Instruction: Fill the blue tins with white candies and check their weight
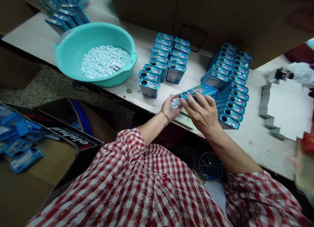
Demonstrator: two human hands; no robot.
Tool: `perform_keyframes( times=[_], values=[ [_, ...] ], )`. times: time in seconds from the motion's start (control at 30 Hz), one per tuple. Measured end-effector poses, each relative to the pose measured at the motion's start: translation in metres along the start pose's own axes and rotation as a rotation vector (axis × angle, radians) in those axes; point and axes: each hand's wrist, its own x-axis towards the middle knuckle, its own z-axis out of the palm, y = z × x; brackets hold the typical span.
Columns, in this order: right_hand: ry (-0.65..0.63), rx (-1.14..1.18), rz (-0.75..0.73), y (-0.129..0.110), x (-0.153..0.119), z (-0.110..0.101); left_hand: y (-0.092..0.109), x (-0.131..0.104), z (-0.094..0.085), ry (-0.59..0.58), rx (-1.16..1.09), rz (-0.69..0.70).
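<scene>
White candies (pixel 176 103) lie in the cupped palm of my left hand (pixel 171 108), at the front edge of the white table (pixel 137 104). A gold bangle circles that wrist. My right hand (pixel 201 112) grips a blue tin (pixel 201 90), tilted on its side with its top end at the left palm. Where the tin meets the candies, its opening is hidden. A turquoise basin (pixel 71 56) to the left holds a heap of the same kind of candies (pixel 104 60). Between basin and hands, blue tins (pixel 149 87) stand upright in two rows.
More upright tins (pixel 229 120) stand in rows right of my hands, with stacked white boxes (pixel 289 105) farther right. Cardboard (pixel 152 10) rises behind the table. An open carton (pixel 56 155) with blue boxes stands low at the left.
</scene>
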Motion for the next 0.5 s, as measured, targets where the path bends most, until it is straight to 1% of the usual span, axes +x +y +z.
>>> perform_keyframes(
  times=[0.1,0.2,0.27,0.37,0.5],
  values=[
    [-0.028,0.095,0.144,0.005,-0.004,0.001,0.001,-0.006,0.005,0.019,0.014,-0.028],
    [-0.058,0.231,0.247,0.007,-0.002,-0.002,0.001,-0.011,0.008,0.019,0.024,-0.043],
    [-0.044,0.313,0.321,0.009,-0.001,-0.003,0.002,-0.014,0.009,0.005,0.024,-0.036],
    [0.058,0.444,0.507,0.014,-0.003,0.002,0.005,-0.016,0.008,0.008,0.015,-0.028],
    [0.222,0.706,0.799,0.02,-0.017,0.023,0.013,-0.02,0.007,0.018,0.0,-0.013]
  ],
)
